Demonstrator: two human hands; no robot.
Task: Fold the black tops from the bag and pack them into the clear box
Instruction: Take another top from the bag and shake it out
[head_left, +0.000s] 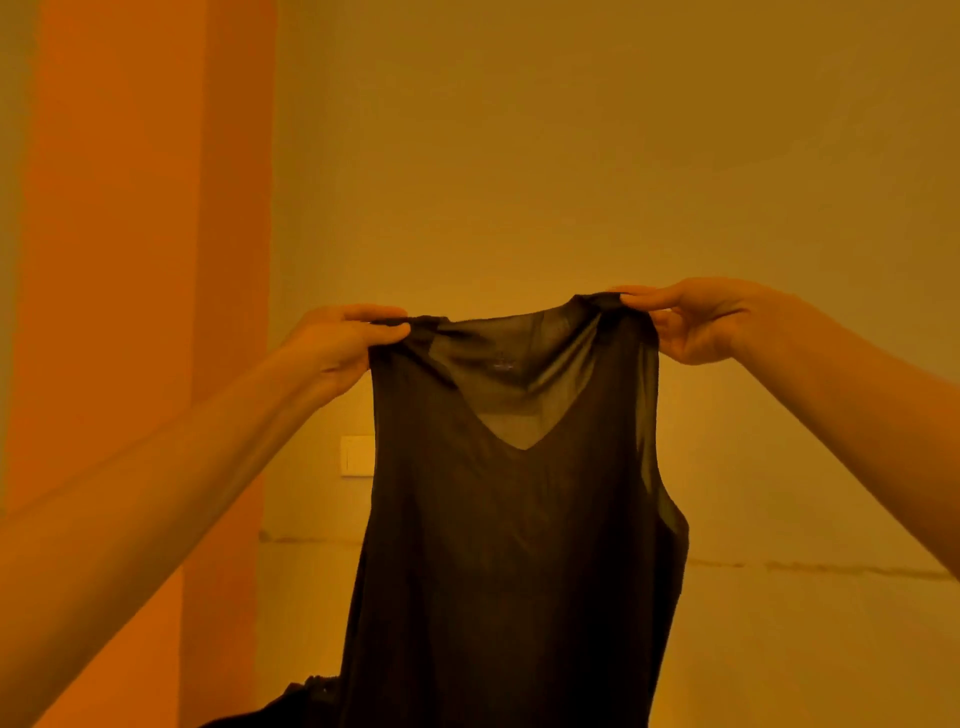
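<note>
A thin black sleeveless top (514, 561) with a V neck hangs upright in front of me, held up in the air by its two shoulder straps. My left hand (345, 338) pinches the left strap between thumb and fingers. My right hand (696, 319) pinches the right strap the same way. The top's lower hem runs out of the frame at the bottom. More black fabric (291, 704) lies bunched at the bottom edge, left of the hanging top. Neither the bag nor the clear box is in view.
A plain wall (571, 156) fills the background under yellow-orange light, with a wall corner or pillar (145, 260) on the left. A small wall switch plate (357, 456) sits just left of the top.
</note>
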